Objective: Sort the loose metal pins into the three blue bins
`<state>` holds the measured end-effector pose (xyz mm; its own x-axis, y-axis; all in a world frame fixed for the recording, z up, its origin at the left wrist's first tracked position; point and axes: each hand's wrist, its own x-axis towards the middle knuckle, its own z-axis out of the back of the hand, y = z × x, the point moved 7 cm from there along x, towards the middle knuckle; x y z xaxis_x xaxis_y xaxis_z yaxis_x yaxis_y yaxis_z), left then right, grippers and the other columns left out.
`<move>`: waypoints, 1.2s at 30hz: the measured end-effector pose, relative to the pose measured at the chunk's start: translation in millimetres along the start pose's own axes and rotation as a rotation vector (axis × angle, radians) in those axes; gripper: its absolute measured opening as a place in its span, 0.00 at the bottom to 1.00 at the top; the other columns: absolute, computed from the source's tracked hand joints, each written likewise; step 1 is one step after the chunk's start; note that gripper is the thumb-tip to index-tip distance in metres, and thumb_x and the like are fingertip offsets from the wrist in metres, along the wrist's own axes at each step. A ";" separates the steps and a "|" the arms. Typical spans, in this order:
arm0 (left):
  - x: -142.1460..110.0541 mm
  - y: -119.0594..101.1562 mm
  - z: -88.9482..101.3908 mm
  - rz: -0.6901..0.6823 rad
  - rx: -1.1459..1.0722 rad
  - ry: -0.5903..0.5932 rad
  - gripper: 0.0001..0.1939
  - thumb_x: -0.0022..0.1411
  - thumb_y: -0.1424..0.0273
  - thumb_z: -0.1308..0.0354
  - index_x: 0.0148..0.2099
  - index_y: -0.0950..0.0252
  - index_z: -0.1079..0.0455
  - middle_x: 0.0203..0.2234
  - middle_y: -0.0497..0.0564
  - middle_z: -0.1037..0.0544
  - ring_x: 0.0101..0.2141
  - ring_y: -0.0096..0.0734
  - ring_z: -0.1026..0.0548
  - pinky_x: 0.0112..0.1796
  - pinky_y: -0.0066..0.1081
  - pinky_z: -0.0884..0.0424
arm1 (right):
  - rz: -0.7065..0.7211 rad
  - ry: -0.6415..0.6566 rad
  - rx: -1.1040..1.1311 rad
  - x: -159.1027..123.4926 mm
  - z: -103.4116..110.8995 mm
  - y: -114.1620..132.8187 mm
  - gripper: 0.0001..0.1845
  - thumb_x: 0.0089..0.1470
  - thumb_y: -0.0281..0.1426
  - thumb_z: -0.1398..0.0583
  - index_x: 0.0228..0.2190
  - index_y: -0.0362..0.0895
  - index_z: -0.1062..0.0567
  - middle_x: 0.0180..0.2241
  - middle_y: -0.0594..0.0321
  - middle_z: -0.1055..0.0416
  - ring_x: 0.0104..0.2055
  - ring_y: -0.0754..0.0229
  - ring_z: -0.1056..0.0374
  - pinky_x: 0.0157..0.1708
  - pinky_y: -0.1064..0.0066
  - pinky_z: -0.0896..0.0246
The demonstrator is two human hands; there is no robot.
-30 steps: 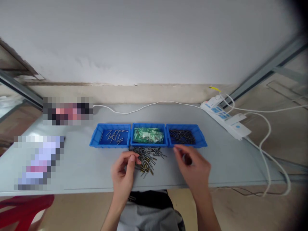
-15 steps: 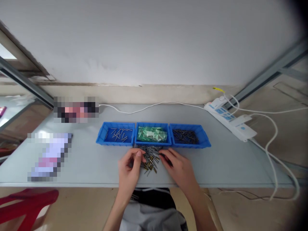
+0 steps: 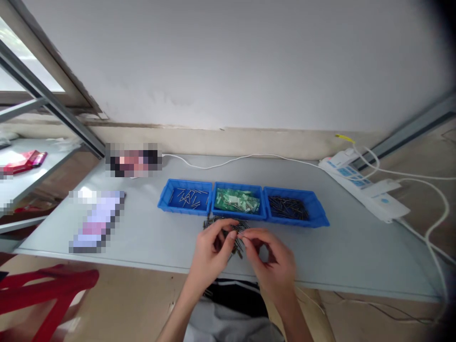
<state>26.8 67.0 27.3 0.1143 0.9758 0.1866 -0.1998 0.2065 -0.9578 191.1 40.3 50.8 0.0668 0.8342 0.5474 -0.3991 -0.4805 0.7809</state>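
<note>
While the left hand [image 3: 213,251] faces the right hand [image 3: 272,261]: close fingertip work, tips together or very nearly, over a pile of metal pieces [image 3: 238,249] at the near side of the bench [image 3: 142,232].
Left hand: grip drawn in narrow, thumb towards forefinger; whether a piece is pinched there, I cannot tell.
Right hand: grip equally narrow, coming up against the left one's tips; any hold is too small to make out.
Pile: partly hidden beneath the fingers, just near of the middle bin [image 3: 237,215], pieces lying every which way.
Blue row: slim pins [image 3: 187,197] scattered in the left bin [image 3: 183,210], green packets [image 3: 235,202] in the middle, dark pieces [image 3: 288,207] heaped in the right bin [image 3: 318,213].
Step in hand: looks like handling something small above the pile.
Next move: calls, I'd judge, for a light, steady pinch, clear of the tangle.
</note>
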 end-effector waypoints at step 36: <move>1.3 1.5 7.4 -0.044 0.083 -0.129 0.08 0.71 0.67 0.37 0.37 0.63 0.24 0.32 0.50 0.17 0.23 0.24 0.30 0.27 0.23 0.32 | -0.119 0.077 -0.054 -3.2 -20.7 -10.4 0.09 0.72 0.30 0.41 0.45 0.48 0.19 0.35 0.62 0.18 0.32 0.60 0.23 0.34 0.72 0.28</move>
<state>19.5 69.1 27.8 -0.0005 0.9656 0.2601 -0.2775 0.2497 -0.9277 176.1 48.2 34.7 0.0475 0.9036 0.4257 -0.4410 -0.3634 0.8206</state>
